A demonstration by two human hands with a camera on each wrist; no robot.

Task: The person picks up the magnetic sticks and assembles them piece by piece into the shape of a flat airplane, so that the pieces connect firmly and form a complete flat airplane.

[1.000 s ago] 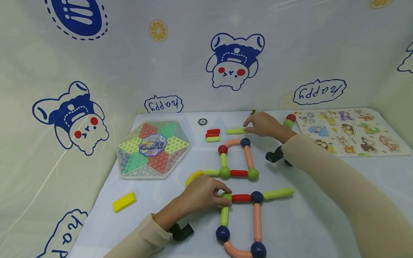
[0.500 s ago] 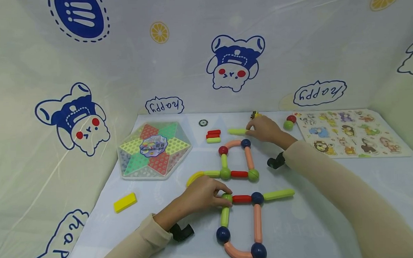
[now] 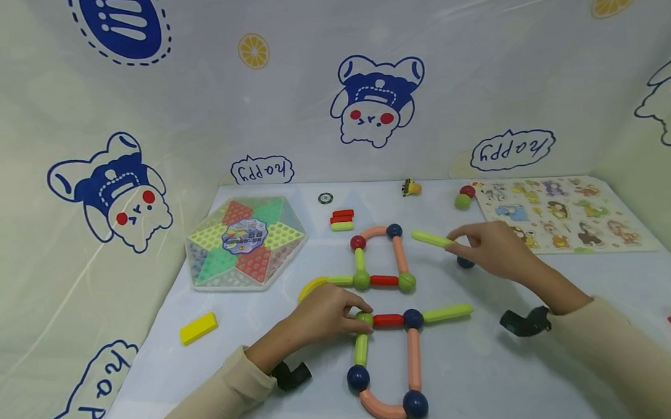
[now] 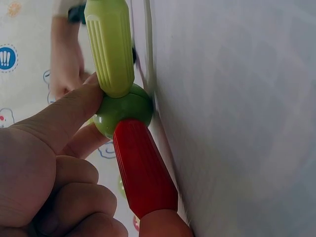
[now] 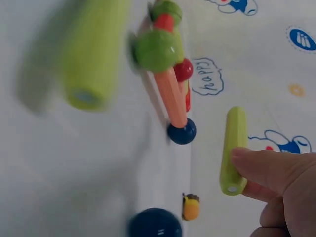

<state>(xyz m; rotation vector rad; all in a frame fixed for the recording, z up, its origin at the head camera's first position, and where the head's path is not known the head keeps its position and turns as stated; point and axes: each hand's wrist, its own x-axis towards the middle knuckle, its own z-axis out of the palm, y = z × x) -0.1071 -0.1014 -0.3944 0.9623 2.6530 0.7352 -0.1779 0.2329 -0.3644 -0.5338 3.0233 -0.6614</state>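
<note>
My left hand (image 3: 321,315) pinches a green ball (image 4: 118,116) at one corner of the nearer magnetic-stick frame. Joined to that ball are a red stick (image 3: 389,320) and a light green stick (image 3: 361,350). Navy balls (image 3: 358,378), a straight orange stick (image 3: 414,358) and a curved one complete this loop, and another green stick (image 3: 447,313) juts out to the right. Above the table my right hand (image 3: 498,251) holds a loose light green stick (image 5: 233,158) between thumb and fingers. The farther frame (image 3: 384,280) lies to the left of that stick.
A hexagonal game board (image 3: 248,243) lies at left, near a yellow block (image 3: 198,328). Short sticks (image 3: 342,220), a small yellow toy (image 3: 410,187), loose red and green balls (image 3: 463,201) and an animal puzzle board (image 3: 574,213) line the back. A navy ball (image 3: 465,262) sits below my right hand.
My right hand has lifted the light green stick off the back of the table and carried it right and nearer. The left hand keeps its place on the green ball.
</note>
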